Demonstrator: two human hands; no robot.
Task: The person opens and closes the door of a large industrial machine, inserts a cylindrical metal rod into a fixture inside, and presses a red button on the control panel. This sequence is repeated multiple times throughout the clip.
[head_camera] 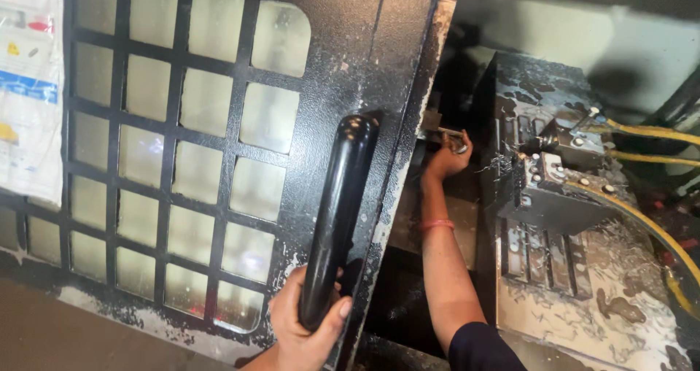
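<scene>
At the far left a white sheet with coloured printing (29, 86) hangs against the machine's front. Next to it stands a black sliding door (219, 123) with a grid of small frosted window panes (197, 159) set in black bars; the paint is scuffed and speckled with pale chips along its lower and right edges. Toward the door's right edge a glossy black bar handle (337, 218) runs upright, slightly tilted. The left hand (302, 327) has its grip closed round the lower end of that handle, thumb laid across the front and fingers wrapped behind.

Past the door's edge the machine's inside opens up. The right arm, in a dark sleeve with an orange band at the wrist (436, 225), reaches up and in. The right hand (446, 159) has its grip closed on a small shiny metal part (453, 141) close beside the door's edge, at the left of the dark chamber; just what the part sits in is hidden in shadow.

Further right stands a grey tool block (554, 181) with bolts and slots, covered in metal swarf (620, 269), well apart from the hand. Yellow hoses (649, 134) run off from it to the right edge
</scene>
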